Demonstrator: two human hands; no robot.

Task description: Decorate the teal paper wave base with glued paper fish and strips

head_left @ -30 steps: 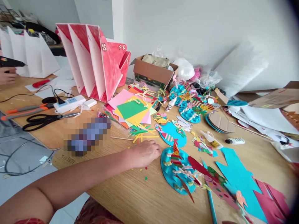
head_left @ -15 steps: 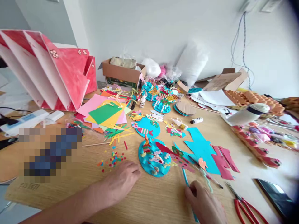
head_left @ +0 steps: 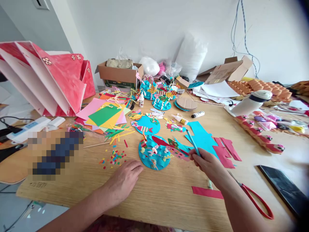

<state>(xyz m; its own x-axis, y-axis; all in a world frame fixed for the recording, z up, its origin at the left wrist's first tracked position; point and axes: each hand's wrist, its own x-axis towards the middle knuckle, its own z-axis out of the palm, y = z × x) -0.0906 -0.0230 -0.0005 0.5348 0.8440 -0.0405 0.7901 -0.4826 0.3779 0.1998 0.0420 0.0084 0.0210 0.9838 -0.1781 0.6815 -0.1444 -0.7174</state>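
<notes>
My left hand (head_left: 127, 178) rests on the wooden table (head_left: 154, 196), fingers curled, just below the left edge of a blue round disc (head_left: 147, 160) covered in small paper pieces. Whether anything is under its fingers is hidden. My right hand (head_left: 204, 161) is closed around a thin blue pen (head_left: 192, 141), its end pointing up and left over a cut blue sheet (head_left: 201, 137). A red paper fish shape (head_left: 177, 152) lies between the disc and my right hand. Paper dots (head_left: 117, 157) are scattered beyond my left hand.
Red-handled scissors (head_left: 257, 199) and a dark phone (head_left: 281, 188) lie at the right. A red strip (head_left: 207, 192) is near my right forearm. Glue bottles (head_left: 180, 119), coloured sheets (head_left: 103, 115) and a white bottle (head_left: 252, 103) stand or lie farther back. A red divided holder (head_left: 60, 77) is at left.
My right hand has moved up and away from the table's front edge with the pen, uncovering the red strip. My left hand stays beside the disc. The view has shifted slightly.
</notes>
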